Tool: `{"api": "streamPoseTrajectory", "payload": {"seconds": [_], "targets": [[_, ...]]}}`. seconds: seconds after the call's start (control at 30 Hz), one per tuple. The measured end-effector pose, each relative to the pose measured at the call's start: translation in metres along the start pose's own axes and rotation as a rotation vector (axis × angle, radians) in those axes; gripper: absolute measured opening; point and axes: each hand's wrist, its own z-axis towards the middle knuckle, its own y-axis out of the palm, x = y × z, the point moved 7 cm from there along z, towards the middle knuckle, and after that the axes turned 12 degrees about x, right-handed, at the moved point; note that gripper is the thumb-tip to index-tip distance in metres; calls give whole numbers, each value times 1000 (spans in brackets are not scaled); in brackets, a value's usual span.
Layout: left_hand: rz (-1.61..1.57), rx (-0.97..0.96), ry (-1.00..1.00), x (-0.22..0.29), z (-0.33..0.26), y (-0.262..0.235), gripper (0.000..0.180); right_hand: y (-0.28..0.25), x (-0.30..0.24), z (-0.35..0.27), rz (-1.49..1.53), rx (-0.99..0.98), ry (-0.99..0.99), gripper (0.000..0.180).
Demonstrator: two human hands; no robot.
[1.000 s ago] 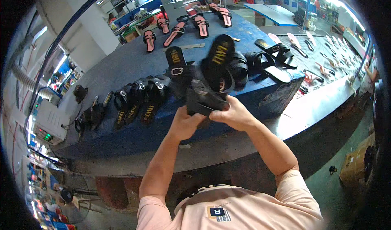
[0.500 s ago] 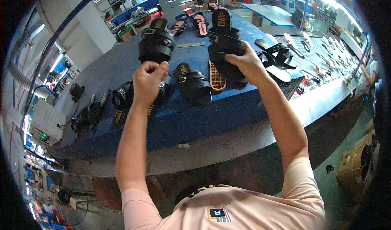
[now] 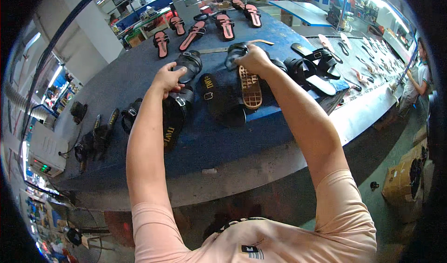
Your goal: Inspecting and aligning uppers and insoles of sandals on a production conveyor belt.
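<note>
Clock read around the buckled black sandal (image 3: 221, 97) lying on the blue table (image 3: 130, 72), its toe end toward 5; left hand (image 3: 170, 79) at 10, thumb over and fingers beneath, grasping a strappy sandal (image 3: 191, 66) that lies just beyond the fingertips toward 11; whether its sole meets the tabletop, cannot tell; right hand (image 3: 253, 60) at 1, closed on a shiny dark sandal (image 3: 236, 52), back of the hand uppermost, fingers partly hidden, the sandal showing on the hand's 10 o'clock side; the two held sandals well apart, both over the table; beneath the right hand, at 2, a tan gridded sole (image 3: 250, 88) faces up, just beside the buckled one; at 8 to 9, near the left forearm, a gold-lettered sandal (image 3: 179, 111) with a buckle, partly behind that arm; farther out at 8 to 9, a dark cluster of sandals (image 3: 98, 132) by the table edge; pink-lined sandals (image 3: 225, 26) spread across the far side, half past 10 to nearly 1; flat strip (image 3: 216, 50) at 12; more black sandals (image 3: 302, 70) at 2, beyond the right forearm; past them a mesh-topped table (image 3: 351, 65) bearing loose soles; cardboard box (image 3: 401, 172) on the floor at 4
</note>
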Motion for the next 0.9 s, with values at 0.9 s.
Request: {"api": "streamPoseTrajectory", "payload": {"seconds": [0.9], "targets": [[240, 54, 279, -13, 5, -10, 46, -126, 25, -175, 331, -49, -79, 36]]}}
